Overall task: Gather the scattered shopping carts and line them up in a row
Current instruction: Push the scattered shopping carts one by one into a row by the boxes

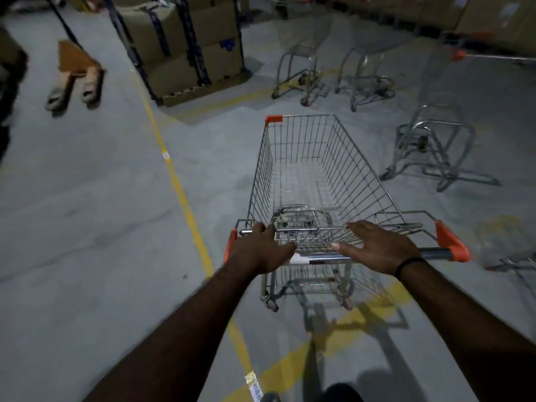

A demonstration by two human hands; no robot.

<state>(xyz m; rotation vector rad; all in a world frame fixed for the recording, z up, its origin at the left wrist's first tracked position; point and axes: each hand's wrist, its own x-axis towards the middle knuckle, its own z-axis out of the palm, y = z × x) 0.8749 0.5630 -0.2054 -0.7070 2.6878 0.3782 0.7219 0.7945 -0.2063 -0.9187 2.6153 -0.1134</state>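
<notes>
A wire shopping cart [316, 175] with orange corner caps stands right in front of me, its basket empty. My left hand [259, 248] lies over the left end of the handle bar [322, 259], and its fingers bend over the basket's rear rim. My right hand [380, 246] presses palm-down on the right part of the handle, fingers spread and fairly straight. Three more carts stand ahead: one [301, 74], a second beside it [367, 82], and a third [435, 146] nearer on the right, all blurred.
Stacked cardboard boxes [185, 47] on a pallet stand ahead to the left. An orange pallet jack [77, 74] sits at the far left. A yellow floor line [179, 192] runs diagonally past the cart. Part of another cart [519, 265] shows at the right edge.
</notes>
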